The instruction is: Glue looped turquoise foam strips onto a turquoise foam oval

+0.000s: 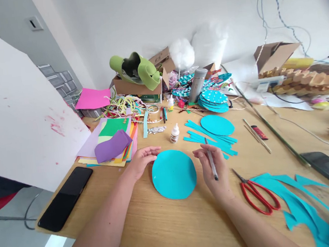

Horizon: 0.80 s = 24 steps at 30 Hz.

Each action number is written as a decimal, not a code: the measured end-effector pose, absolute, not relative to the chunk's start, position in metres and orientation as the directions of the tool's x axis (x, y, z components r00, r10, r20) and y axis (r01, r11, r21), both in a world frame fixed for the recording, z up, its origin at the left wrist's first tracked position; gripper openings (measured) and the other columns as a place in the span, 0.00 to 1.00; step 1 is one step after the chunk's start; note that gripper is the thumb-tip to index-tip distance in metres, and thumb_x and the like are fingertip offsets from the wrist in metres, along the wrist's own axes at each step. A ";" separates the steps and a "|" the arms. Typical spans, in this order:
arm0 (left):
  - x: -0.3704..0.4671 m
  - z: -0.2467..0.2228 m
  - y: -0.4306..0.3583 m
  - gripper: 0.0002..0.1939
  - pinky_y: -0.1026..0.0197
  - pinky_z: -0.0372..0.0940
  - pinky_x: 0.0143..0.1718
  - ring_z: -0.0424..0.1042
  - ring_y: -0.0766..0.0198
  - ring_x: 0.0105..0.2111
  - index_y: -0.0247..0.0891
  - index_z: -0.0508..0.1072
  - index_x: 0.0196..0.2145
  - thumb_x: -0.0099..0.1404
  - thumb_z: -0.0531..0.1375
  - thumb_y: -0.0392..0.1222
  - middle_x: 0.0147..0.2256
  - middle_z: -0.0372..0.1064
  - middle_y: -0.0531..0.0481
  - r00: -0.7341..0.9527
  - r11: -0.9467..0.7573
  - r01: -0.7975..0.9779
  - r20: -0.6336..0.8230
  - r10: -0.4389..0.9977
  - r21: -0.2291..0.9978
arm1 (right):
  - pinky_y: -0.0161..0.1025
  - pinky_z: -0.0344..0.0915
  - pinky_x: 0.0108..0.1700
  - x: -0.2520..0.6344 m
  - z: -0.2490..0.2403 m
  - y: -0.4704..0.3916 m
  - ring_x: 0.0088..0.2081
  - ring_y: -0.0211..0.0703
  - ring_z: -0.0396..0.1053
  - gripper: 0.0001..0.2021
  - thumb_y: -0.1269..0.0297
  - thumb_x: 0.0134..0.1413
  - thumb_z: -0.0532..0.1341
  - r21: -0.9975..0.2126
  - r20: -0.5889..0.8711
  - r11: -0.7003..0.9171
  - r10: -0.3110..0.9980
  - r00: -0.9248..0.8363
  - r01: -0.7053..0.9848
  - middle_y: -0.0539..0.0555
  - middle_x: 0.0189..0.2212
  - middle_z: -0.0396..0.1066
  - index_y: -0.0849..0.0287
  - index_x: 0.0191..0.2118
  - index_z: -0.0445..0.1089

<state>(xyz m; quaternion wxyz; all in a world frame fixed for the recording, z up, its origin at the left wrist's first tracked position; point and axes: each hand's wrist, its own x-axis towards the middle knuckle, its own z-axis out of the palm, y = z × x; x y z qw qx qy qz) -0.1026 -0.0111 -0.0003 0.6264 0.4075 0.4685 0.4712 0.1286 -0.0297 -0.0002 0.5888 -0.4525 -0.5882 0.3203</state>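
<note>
No lettering, brand or number can be read. The white dropper bottle on the table bears a printed label (its dark and reddish marks too small to make out), and another bottle behind it carries a yellowish label, equally illegible.

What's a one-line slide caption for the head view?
Left hand at a turquoise paper disc's edge, pen in right hand, red-handled scissors and turquoise offcuts farther right.
</note>
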 end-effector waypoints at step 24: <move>-0.106 0.000 -0.009 0.19 0.62 0.63 0.37 0.72 0.62 0.35 0.35 0.77 0.42 0.51 0.68 0.40 0.37 0.76 0.45 0.097 0.224 -0.318 -0.204 0.974 0.921 | 0.36 0.58 0.28 0.132 -0.010 -0.018 0.27 0.39 0.62 0.20 0.49 0.45 0.66 -0.997 0.063 0.063 0.998 -0.003 0.039 0.49 0.25 0.66 0.57 0.38 0.68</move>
